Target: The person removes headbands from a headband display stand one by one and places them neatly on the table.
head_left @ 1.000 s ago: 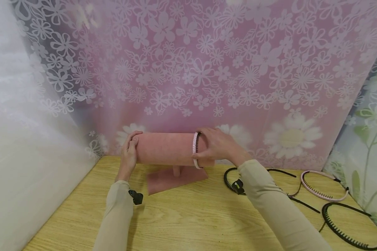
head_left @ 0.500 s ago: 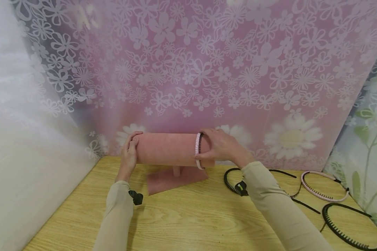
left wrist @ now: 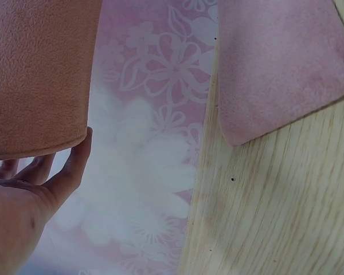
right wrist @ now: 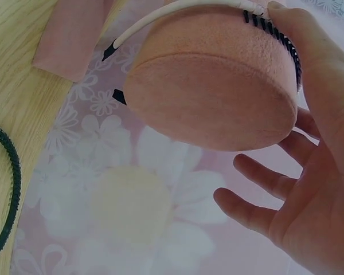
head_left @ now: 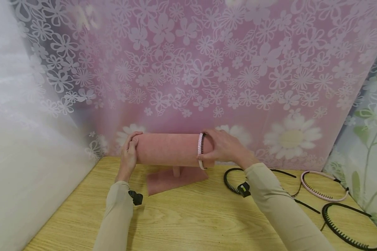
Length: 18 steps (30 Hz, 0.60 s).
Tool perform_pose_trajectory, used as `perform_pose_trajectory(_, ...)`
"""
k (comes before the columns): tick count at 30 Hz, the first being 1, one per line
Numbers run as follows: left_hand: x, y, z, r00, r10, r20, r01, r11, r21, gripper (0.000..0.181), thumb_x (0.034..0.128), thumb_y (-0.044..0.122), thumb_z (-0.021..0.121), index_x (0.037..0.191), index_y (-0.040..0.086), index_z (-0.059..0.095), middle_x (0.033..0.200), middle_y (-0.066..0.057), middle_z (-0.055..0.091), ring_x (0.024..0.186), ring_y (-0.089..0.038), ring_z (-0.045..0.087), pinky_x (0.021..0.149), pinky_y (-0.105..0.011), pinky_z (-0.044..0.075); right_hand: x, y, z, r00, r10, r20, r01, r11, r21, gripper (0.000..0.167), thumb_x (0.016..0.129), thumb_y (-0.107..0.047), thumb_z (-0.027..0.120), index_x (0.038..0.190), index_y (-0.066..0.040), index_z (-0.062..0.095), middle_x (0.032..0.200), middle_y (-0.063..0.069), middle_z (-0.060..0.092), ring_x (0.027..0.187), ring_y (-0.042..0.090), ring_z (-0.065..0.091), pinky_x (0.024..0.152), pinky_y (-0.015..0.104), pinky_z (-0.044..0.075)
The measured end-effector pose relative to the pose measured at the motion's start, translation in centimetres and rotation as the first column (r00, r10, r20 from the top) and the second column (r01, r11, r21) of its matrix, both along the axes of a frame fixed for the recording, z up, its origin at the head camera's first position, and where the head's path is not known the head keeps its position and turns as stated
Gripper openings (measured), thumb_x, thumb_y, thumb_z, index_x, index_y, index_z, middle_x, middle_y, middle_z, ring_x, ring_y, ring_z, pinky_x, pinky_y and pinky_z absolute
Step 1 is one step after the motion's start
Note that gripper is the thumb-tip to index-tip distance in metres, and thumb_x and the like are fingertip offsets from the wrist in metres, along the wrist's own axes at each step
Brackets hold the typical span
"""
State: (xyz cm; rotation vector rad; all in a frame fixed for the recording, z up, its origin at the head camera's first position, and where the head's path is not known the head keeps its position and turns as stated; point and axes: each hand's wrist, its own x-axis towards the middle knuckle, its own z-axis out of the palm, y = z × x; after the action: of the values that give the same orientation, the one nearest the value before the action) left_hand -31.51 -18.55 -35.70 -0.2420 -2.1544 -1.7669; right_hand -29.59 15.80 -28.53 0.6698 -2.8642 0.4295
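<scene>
A pink plush headband display stand (head_left: 168,149) has a horizontal roll on a post above a flat base (head_left: 179,181). My left hand (head_left: 128,153) holds the roll's left end; in the left wrist view its fingers (left wrist: 74,166) bend against the rim. Around the roll near its right end sits a pale pink and white headband (head_left: 200,146) with dark comb teeth inside. My right hand (head_left: 225,148) grips this headband, thumb in front and fingers over the top. In the right wrist view, the headband's black tips (right wrist: 109,50) stick out past the roll; two fingers (right wrist: 264,175) hang free.
Several headbands lie on the wooden table (head_left: 188,219) at the right: a black toothed one (head_left: 229,181) partly behind my right sleeve, a pink one (head_left: 317,192) and another black one (head_left: 336,228). A flowered curtain (head_left: 188,69) hangs close behind the stand.
My right hand and the headband have shifted slightly right along the roll, toward its right end. The left hand and the stand have stayed in place.
</scene>
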Motion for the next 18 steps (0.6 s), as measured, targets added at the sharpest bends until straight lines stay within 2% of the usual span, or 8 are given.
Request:
perform_pose_trajectory(6, 0.00, -0.01, 0.00, 1.000, -0.005, 0.000, 0.005, 1.000, 0.010, 0.041, 0.1107, 0.031, 0.037, 0.145, 0.017, 0.054, 0.151, -0.008, 0.052, 0.122, -0.026, 0.056, 0.103, -0.042, 0.044, 0.16, 0.41, -0.02, 1.000, 0.006, 0.011, -0.006, 1.000, -0.025, 0.093, 0.074, -0.064, 0.082, 0.148, -0.021, 0.047, 0.142, 0.005, 0.059, 0.128, 0.033, 0.057, 0.100, 0.056, 0.050)
perform_pose_trajectory(13, -0.16, -0.04, 0.03, 1.000, 0.002, -0.014, -0.002, 1.000, -0.008, 0.042, 0.1104, 0.029, 0.037, 0.146, 0.015, 0.054, 0.152, -0.010, 0.051, 0.127, -0.030, 0.055, 0.107, -0.046, 0.042, 0.34, 0.79, 0.10, 1.000, 0.025, -0.002, -0.025, 0.999, -0.039, 0.094, 0.074, -0.061, 0.083, 0.149, -0.017, 0.047, 0.144, 0.007, 0.059, 0.129, 0.034, 0.057, 0.101, 0.057, 0.050)
perform_pose_trajectory(18, -0.02, -0.01, 0.04, 1.000, 0.017, -0.020, -0.017, 1.000, -0.018, 0.041, 0.1103, 0.029, 0.037, 0.145, 0.015, 0.055, 0.151, -0.012, 0.052, 0.123, -0.029, 0.055, 0.105, -0.046, 0.042, 0.24, 1.03, 0.01, 0.999, 0.030, 0.011, -0.030, 0.999, -0.041, 0.093, 0.076, -0.059, 0.083, 0.150, -0.015, 0.046, 0.146, 0.008, 0.058, 0.132, 0.033, 0.056, 0.104, 0.055, 0.049)
